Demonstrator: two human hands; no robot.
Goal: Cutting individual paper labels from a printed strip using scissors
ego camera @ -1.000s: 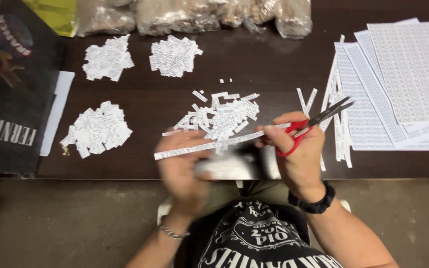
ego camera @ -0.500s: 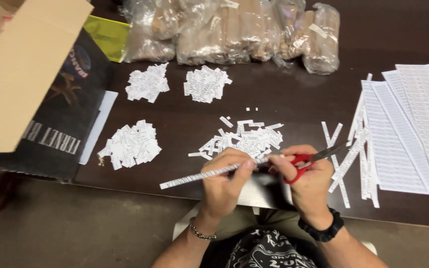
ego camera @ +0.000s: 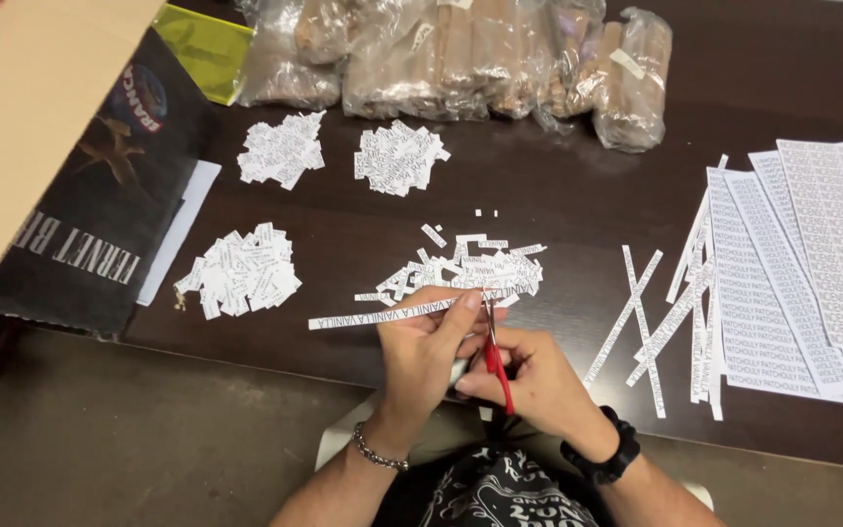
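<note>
My left hand (ego camera: 425, 353) pinches a long white printed paper strip (ego camera: 373, 316) that sticks out to the left over the dark table (ego camera: 558, 210). My right hand (ego camera: 537, 383) grips red-handled scissors (ego camera: 492, 342), blades pointing up at the strip's right end. Just beyond the hands lies a pile of small cut paper labels (ego camera: 475, 270). Both hands are at the table's near edge.
Three other piles of cut labels (ego camera: 243, 270) (ego camera: 281, 148) (ego camera: 399, 156) lie on the table. Loose strips (ego camera: 641, 317) and printed sheets (ego camera: 812, 259) lie at the right. Plastic bags of brown sticks (ego camera: 500, 59) line the back. An open cardboard box (ego camera: 51, 166) stands at the left.
The scissors have turned from lying sideways to pointing up at the strip. The view has shifted, so the box flap and bags now show more.
</note>
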